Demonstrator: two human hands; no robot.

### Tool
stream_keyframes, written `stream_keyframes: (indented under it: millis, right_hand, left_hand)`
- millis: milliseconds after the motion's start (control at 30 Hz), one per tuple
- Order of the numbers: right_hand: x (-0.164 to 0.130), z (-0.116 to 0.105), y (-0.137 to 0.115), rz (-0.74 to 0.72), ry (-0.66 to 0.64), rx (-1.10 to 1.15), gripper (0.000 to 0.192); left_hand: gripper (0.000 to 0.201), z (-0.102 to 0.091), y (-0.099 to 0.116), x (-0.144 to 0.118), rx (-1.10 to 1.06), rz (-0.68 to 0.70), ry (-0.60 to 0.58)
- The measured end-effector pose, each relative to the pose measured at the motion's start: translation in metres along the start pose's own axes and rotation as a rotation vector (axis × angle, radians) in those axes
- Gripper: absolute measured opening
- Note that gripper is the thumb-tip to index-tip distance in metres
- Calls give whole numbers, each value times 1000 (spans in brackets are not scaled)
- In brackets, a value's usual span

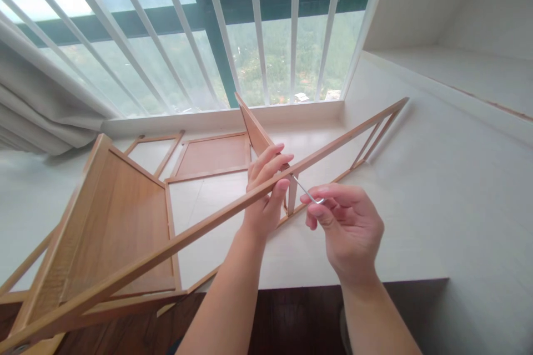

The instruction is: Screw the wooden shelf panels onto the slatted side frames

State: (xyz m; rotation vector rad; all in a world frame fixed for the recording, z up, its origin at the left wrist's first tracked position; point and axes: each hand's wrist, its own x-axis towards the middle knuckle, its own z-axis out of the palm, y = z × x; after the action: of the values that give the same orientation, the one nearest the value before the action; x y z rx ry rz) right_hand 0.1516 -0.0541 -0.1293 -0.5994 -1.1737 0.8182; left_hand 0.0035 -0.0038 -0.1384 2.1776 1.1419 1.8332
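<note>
A light wooden shelf frame (125, 216) lies on its side across a white window ledge (408, 211). My left hand (264, 188) grips the long upper rail (187, 238) where a shelf board (254, 127) meets it. My right hand (345, 227) pinches a small metal hex key (306, 193), whose tip points into the joint just beside my left fingers. Another shelf panel (112, 222) stands tilted on the left. The screw itself is hidden by my fingers.
White window bars (258, 28) and glass rise behind the ledge, with a grey curtain (37, 105) at the left. A white wall recess (458, 39) is at the right. Dark wooden floor (291, 316) shows below the ledge's front edge.
</note>
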Motion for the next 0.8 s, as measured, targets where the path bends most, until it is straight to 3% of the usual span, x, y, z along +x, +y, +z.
stream_keyframes:
  millis: [467,800]
  right_hand:
    - [0,-2,-1,-72,48,-63,22]
    - [3,-1,-1,-84,84,-40,20]
  left_hand:
    - [38,8,0,-1,-113,9,45]
    - [41,11,-3,-1,-137,38,15]
